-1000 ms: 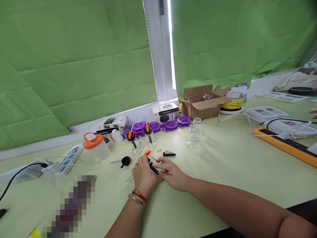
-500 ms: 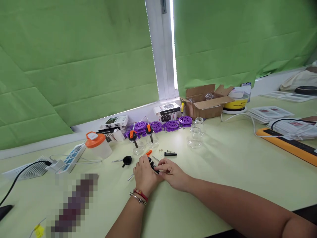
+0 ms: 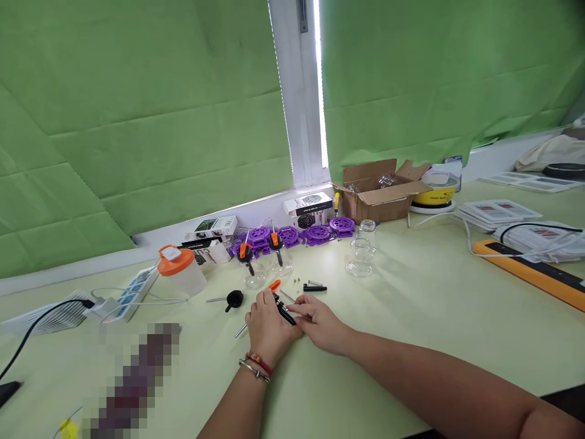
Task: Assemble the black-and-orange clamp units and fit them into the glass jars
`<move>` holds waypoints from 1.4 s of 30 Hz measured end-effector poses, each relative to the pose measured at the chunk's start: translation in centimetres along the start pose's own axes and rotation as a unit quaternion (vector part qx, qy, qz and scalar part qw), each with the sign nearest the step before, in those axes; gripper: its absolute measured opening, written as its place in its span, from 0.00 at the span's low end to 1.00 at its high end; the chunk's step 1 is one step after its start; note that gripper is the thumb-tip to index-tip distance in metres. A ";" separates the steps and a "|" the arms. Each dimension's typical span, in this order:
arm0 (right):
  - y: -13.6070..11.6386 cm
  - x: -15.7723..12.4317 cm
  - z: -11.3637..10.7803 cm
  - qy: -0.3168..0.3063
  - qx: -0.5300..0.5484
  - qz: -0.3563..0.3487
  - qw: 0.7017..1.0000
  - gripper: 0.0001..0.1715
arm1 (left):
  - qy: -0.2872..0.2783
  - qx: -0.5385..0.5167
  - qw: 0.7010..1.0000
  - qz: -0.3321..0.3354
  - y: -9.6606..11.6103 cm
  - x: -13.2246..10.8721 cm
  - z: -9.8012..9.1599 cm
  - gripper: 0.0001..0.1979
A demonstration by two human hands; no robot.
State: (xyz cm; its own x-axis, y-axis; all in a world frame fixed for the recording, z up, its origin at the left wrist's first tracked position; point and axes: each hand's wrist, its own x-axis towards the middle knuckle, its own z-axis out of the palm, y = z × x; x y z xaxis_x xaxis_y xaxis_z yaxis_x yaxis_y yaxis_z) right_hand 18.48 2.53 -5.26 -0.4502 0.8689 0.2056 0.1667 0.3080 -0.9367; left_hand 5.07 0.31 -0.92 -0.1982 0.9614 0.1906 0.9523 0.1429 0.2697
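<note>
My left hand [image 3: 269, 320] is closed around a slim black part [image 3: 285, 313], which slants between my two hands above the table. From the right, the fingertips of my right hand [image 3: 314, 314] pinch at the same part near its lower end. Just beyond them lie an orange piece [image 3: 274, 285], a thin metal rod partly hidden by my fingers, and a black part with a spring [image 3: 315, 286]. Tiny brass-coloured bits [image 3: 297, 281] rest close by. Left of my left hand are a black cup-like part [image 3: 234, 299] with a rod and another metal rod [image 3: 241, 330].
Glass jars [image 3: 359, 259] stand at centre right, and two more with black and orange tops [image 3: 276, 242] stand further left. Purple parts [image 3: 317, 233], small boxes [image 3: 307, 204] and a cardboard box [image 3: 386, 195] line the wall. An orange-lidded container [image 3: 181, 268] and power strip [image 3: 137, 292] are left.
The black part between my hands has turned slightly and shows more of its length. My right fingers have shifted a little on it; my left hand has barely moved.
</note>
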 end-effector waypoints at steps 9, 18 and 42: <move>-0.5 -0.1 -0.3 -0.006 -0.014 -0.001 1.000 0.20 | -0.006 -0.006 1.000 -0.005 -0.1 0.1 0.1 0.40; -0.3 0.1 -0.2 -0.001 -0.010 0.013 1.000 0.16 | -0.006 -0.006 1.000 -0.008 -0.3 0.2 0.3 0.40; -0.1 -0.1 -0.1 -0.014 -0.034 -0.023 0.999 0.16 | -0.006 -0.002 1.000 -0.003 -0.4 0.2 0.4 0.39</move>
State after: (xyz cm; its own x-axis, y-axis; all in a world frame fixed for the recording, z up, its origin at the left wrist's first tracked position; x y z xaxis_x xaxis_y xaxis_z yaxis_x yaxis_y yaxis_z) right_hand 18.61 2.47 -5.15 -0.4824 0.8424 0.2401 0.2032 0.3743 -0.9048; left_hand 4.69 0.49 -1.36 -0.2003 0.9636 0.1772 0.9502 0.1471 0.2746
